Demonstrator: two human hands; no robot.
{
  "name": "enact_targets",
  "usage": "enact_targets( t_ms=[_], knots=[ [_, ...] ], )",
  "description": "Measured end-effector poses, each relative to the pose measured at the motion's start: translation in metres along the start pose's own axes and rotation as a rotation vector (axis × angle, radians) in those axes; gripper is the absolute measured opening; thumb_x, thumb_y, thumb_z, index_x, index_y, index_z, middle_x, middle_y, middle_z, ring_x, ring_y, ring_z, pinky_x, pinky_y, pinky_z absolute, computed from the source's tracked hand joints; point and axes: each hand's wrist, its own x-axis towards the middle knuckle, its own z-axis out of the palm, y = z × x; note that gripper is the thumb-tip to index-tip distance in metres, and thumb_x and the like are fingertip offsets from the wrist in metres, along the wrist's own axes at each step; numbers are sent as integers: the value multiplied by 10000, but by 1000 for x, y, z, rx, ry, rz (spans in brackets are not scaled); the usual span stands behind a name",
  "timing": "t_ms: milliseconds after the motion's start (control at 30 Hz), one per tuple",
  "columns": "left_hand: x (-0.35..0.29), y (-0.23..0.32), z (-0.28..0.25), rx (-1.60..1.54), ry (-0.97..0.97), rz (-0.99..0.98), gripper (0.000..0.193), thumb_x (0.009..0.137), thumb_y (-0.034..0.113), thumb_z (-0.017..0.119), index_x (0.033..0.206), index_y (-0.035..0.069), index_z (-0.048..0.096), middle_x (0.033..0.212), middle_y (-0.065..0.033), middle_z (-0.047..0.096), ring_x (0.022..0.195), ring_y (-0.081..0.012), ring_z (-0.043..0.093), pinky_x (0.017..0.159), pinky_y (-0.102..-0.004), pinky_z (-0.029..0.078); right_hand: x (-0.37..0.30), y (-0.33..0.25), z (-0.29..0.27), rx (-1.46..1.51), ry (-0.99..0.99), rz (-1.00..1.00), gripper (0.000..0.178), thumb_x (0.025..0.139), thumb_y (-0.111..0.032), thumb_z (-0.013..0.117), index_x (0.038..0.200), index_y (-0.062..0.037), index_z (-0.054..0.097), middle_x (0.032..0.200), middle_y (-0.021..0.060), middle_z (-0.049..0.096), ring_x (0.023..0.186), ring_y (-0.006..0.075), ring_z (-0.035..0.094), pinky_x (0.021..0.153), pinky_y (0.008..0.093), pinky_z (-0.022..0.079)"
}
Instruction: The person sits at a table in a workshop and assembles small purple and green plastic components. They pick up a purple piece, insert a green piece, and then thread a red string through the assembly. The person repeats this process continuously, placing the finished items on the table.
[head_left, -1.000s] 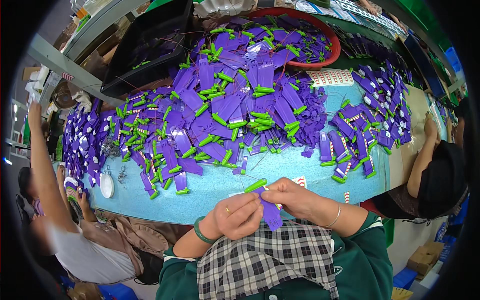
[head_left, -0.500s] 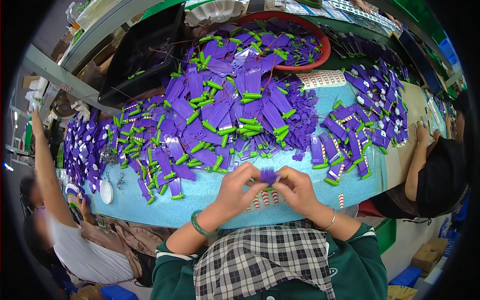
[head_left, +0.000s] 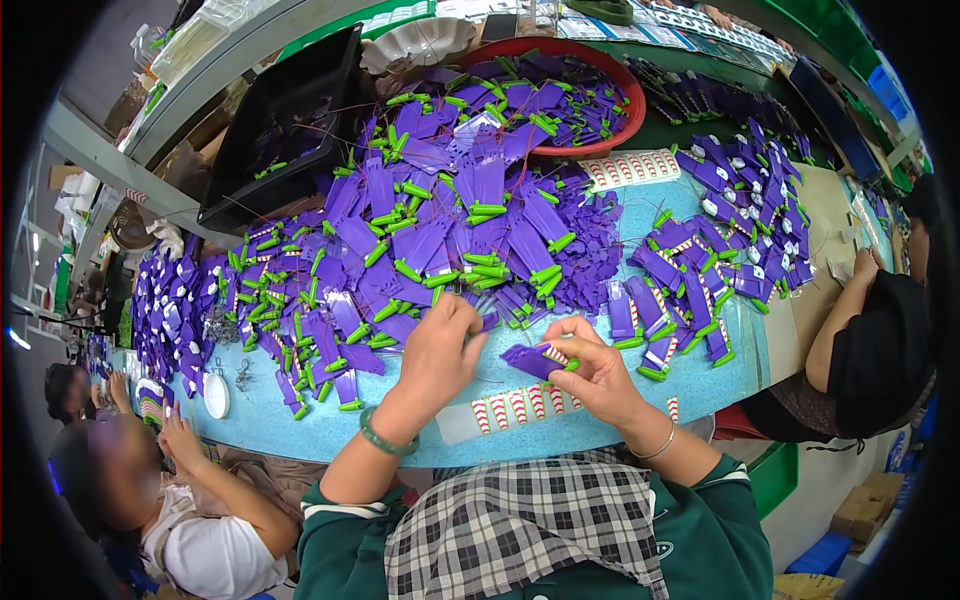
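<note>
My right hand (head_left: 600, 378) pinches a flat purple plastic piece (head_left: 530, 361) with a green end and a red-and-white striped sticker on it. It is tilted above the blue tabletop (head_left: 440, 385). At the near edge of a heap of purple pieces with green ends (head_left: 440, 245), my left hand (head_left: 440, 350) has its fingers curled down. A bit of purple shows beside its fingertips, but what they hold is hidden. Just below my hands lies a backing sheet of striped stickers (head_left: 520, 408).
A red basin (head_left: 628, 115) of purple pieces stands behind the heap, with a black bin (head_left: 235, 190) to its left. Pieces with white parts (head_left: 745, 200) are piled at right. A white cup (head_left: 216, 396) is at left. People sit on both sides.
My hands were together on a purple piece. Now they are apart: the right keeps a purple piece, and the left has moved away toward the heap. The person at left has lowered an arm.
</note>
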Motion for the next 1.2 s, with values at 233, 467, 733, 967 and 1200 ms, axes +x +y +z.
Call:
enact_targets(
  t_ms=[233,467,733,967,1200],
  knots=[
    [-54,19,-6,-1461,-299,-516,223,837,-58,601,1037,5,526,1033,-134,624,868,-171,643,686,-289,526,12,10,21,407,-203,153,304,843,2,637,1145,14,609,1082,90,587,970,140,585,758,263,522],
    [-71,17,19,-1209,150,-338,237,820,-111,580,1039,-22,566,1020,-89,612,928,-171,617,820,-314,519,-1,11,49,842,71,542,302,881,-47,617,1178,7,592,987,34,612,824,102,594,732,261,508],
    [-70,11,19,-1476,140,-459,218,807,-104,616,1008,-21,601,984,-70,615,917,-149,620,849,-285,504,-13,-1,31,-321,166,-2,361,765,48,682,1108,-66,683,774,17,534,677,105,502,567,243,400],
    [-73,3,6,-1267,29,-355,227,819,-96,617,1035,-30,620,976,-91,626,915,-168,637,848,-302,529,-10,-18,31,-580,-20,-115,371,722,75,707,1058,-79,711,723,17,507,645,101,484,547,236,369],
    [-70,8,5,-1678,143,-531,206,830,-84,618,1026,-21,615,988,-97,639,916,-178,646,847,-311,544,-7,-10,42,-63,165,132,334,773,63,672,1082,-61,696,783,26,514,653,77,548,511,208,457]
  ],
)
